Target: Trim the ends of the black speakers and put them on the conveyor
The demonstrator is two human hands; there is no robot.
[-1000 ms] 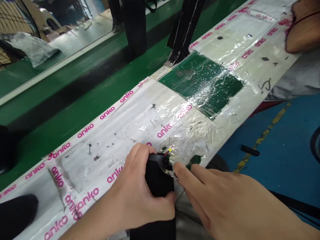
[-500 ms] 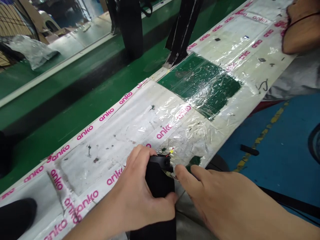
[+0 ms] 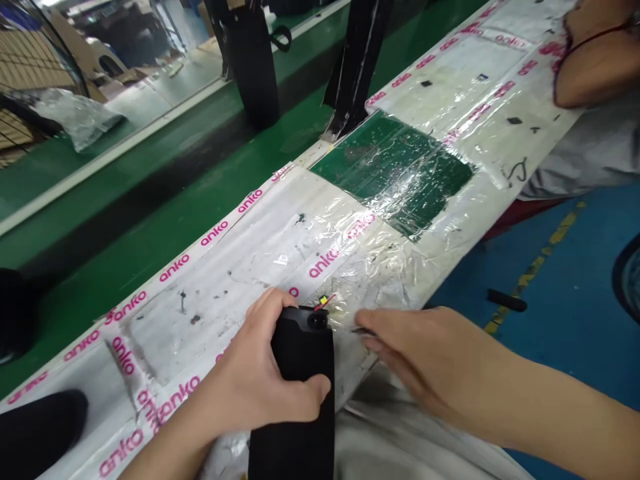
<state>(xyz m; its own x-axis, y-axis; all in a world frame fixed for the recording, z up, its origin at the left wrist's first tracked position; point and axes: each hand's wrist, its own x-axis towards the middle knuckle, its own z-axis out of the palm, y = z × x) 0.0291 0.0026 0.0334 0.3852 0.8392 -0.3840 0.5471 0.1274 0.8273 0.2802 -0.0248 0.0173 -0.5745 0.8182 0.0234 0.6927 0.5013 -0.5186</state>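
My left hand grips a long, flat black part with its fingers at the far left edge and its thumb across the top. A plastic end piece with a round socket closes the far end of the part. From there a thin red wire with a small yellow connector sticks out. To the right, apart from the black part, my right hand has thumb and forefinger pinched together. A small dark tip shows at its fingertips, too little to name.
The workbench is covered with white anko-printed sheeting and clear film, with a bare green patch. A rounded black object lies at lower left. Another person's arm rests at upper right. Black uprights stand along the far edge.
My right hand has drawn away from the end of the black part to the right, so the socket is uncovered. My left hand and the part have shifted slightly left.
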